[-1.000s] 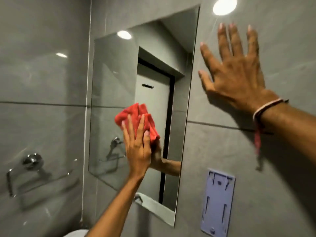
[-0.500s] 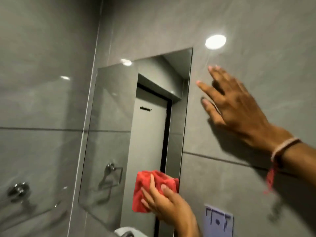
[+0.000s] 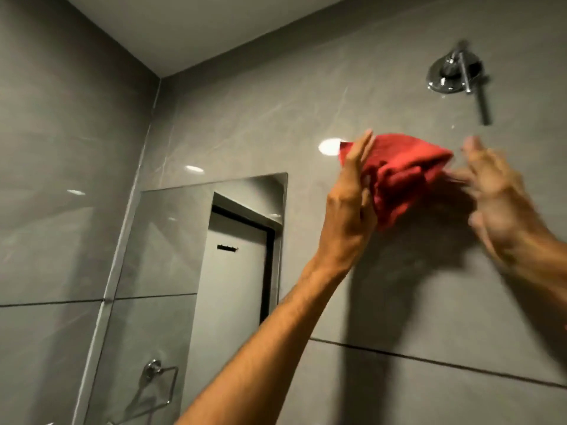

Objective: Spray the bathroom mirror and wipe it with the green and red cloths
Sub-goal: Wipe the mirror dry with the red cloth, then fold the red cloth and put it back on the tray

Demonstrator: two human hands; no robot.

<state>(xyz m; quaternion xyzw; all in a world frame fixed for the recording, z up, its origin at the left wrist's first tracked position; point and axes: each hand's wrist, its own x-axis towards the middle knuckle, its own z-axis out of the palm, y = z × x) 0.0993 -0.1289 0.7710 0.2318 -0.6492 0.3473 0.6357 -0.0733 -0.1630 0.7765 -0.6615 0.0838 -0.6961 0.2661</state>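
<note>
Red cloth (image 3: pixel 405 176): bunched, hanging in the air before the grey tiled wall (image 3: pixel 399 286), up and to the right of the mirror (image 3: pixel 184 271), clear of its top right corner. Left hand (image 3: pixel 349 216): gripping the cloth's left edge, fingers extended and pressed together. Right hand (image 3: pixel 503 204): blurred, fingers spreading loosely, fingertips reaching the cloth's right edge; whether they are touching it cannot be told. Shower fitting (image 3: pixel 454 73): sitting above the cloth, well apart. Bare wall lying open below both hands.

Red cloth (image 3: pixel 402 176) between both raised hands.
</note>
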